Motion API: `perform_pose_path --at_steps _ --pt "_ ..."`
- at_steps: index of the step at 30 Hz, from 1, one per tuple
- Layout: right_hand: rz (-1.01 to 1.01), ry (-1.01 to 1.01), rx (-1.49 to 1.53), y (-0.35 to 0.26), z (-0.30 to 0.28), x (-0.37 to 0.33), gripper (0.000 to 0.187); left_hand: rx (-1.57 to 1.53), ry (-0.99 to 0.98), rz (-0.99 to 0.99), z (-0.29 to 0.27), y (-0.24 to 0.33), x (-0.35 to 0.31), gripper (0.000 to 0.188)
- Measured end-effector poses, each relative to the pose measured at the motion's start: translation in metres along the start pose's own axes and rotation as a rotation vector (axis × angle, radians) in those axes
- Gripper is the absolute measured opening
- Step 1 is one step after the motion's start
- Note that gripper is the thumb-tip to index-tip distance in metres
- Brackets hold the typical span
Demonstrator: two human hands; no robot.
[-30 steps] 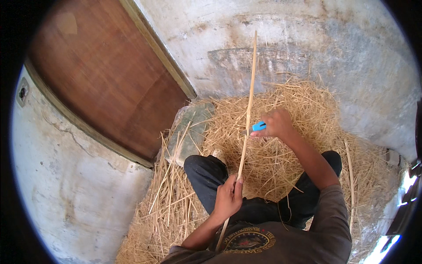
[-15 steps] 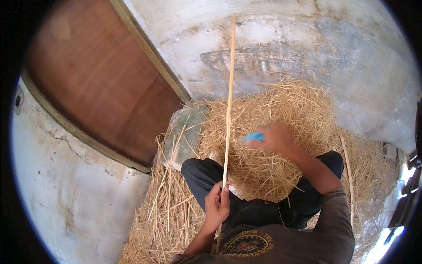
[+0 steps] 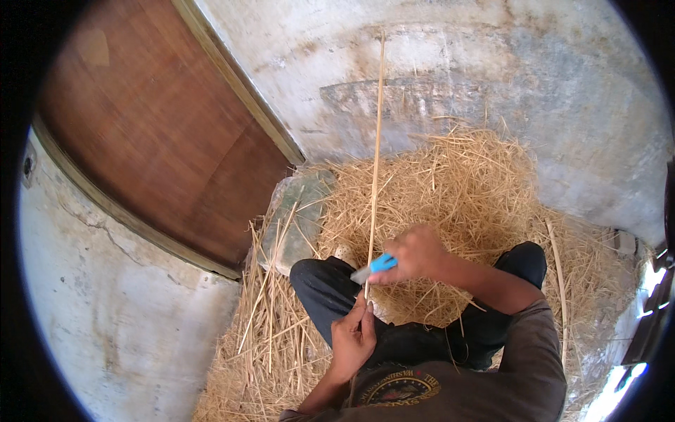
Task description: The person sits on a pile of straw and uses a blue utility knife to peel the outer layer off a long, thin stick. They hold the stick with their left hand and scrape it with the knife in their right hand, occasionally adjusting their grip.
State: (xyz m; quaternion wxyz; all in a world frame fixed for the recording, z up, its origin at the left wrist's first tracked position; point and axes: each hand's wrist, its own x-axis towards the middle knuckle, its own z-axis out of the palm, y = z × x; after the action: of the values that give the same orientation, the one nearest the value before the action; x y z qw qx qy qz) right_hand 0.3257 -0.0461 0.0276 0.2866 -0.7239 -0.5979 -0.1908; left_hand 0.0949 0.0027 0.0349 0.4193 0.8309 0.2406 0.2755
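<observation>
A long, thin pale strip, apparently bamboo (image 3: 377, 155), runs from my lap up toward the far wall. My left hand (image 3: 353, 336) pinches its near end between thumb and fingers, above my crossed legs. In my right hand (image 3: 416, 254) is a blue-handled knife (image 3: 382, 264). Its short grey blade points left and lies across the strip, just beyond my left fingertips. Whether the edge bites into the strip cannot be made out. The strip's lower end is hidden by my left hand and forearm.
Shavings (image 3: 464, 176) form a large heap in front of me. Longer strips (image 3: 271, 337) lie at my left, beside a greenish stone slab (image 3: 292, 218). A brown door (image 3: 169, 133) stands at the far left. The stained wall (image 3: 492, 77) closes off the far side.
My right hand has come left and nearer, bringing the knife onto the strip by my left hand. The strip has shifted slightly right and appears turned, now looking thinner.
</observation>
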Motion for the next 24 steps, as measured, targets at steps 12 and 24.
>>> perform_pose_path --at_steps 12,24 --pt "0.741 0.049 -0.078 0.18 -0.002 0.015 0.07 0.088 -0.279 0.013 0.003 -0.01 -0.012 0.016" --pt "0.627 -0.156 0.106 0.097 -0.017 0.008 0.066 -0.625 -0.136 -0.314 -0.007 -0.003 0.017 0.031"
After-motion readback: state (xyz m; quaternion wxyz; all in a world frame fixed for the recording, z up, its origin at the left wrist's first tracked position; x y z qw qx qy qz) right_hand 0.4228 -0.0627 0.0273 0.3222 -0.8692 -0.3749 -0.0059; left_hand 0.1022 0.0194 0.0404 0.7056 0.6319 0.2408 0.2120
